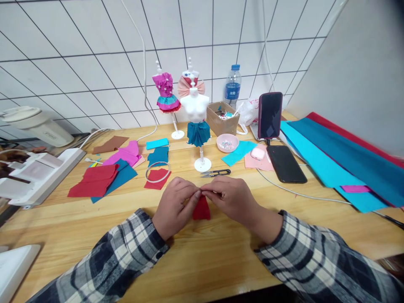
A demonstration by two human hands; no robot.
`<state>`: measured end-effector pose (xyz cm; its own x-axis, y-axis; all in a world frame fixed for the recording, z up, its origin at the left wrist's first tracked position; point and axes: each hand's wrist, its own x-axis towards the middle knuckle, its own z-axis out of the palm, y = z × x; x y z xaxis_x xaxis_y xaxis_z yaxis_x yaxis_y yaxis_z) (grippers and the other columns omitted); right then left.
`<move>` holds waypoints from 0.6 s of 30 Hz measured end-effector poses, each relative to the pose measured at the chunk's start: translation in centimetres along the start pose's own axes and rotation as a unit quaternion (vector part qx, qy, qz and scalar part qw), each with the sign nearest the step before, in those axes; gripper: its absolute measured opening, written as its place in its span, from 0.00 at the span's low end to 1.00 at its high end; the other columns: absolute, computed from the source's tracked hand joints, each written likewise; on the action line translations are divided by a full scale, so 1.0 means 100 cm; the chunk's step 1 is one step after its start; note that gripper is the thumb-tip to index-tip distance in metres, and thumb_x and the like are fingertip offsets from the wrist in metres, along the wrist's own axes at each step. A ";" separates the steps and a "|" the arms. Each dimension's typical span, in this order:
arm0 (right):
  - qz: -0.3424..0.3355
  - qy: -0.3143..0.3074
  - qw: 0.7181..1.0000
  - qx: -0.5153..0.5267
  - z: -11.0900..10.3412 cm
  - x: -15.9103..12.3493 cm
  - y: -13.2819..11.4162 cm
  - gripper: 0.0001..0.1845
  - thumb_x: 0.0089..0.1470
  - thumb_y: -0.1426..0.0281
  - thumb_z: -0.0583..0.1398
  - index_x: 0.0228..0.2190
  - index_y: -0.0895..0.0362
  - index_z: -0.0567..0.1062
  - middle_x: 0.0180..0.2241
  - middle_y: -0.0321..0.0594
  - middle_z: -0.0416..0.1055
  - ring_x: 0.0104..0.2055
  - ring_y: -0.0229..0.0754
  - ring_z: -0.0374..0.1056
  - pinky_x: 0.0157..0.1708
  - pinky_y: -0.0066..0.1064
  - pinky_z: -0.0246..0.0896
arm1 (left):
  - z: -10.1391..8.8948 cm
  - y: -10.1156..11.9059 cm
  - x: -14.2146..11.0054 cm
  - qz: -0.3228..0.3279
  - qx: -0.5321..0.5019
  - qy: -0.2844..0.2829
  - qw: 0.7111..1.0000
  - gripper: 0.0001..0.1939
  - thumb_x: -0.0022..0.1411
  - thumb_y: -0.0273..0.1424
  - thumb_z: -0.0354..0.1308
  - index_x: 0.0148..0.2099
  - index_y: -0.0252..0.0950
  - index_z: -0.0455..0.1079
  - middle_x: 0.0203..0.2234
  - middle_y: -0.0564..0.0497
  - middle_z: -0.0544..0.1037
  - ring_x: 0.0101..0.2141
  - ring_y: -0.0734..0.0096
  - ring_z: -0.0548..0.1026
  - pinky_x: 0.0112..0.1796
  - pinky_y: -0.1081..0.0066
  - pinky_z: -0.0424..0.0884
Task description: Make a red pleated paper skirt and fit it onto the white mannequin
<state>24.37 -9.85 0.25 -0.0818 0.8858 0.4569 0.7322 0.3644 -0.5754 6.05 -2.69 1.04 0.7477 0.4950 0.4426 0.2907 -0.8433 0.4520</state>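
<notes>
Between both hands hangs a small piece of red crepe paper [201,208], pinched along its upper edge. My left hand [178,202] is closed, thumb and forefinger on that edge. My right hand [232,198] pinches the same edge close beside it, the fingertips nearly meeting. Just beyond the hands lies a pair of thread snips [217,173]. Behind them stands a white mini dress form [195,107] wearing a teal pleated skirt [198,134]. A silver ring [147,173] rests on another red piece [161,180] to the left.
Two more dress forms, one in a magenta top [163,86], stand behind. A cardboard box [222,124], pink bead bowl [227,148] and water bottle [232,86] are at the back. Phones [286,164], cables and coloured sheets [350,162] lie right; a power strip [53,176] and paper scraps [94,180] left.
</notes>
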 end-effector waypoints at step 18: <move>0.173 0.029 0.966 0.191 0.002 0.010 -0.006 0.07 0.51 0.73 0.61 0.26 0.56 0.80 0.24 0.34 0.75 0.22 0.32 0.64 0.22 0.24 0.57 | 0.003 0.001 -0.001 0.008 0.032 0.015 0.999 0.09 0.68 0.29 0.51 0.38 0.37 0.73 0.32 0.48 0.78 0.34 0.66 0.71 0.38 0.63 0.65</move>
<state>23.66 -9.11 0.94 0.1700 0.9597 0.2237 0.4051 0.1389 -0.9037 6.20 -2.87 0.85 0.7341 0.4873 0.4729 0.3179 -0.8620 0.3949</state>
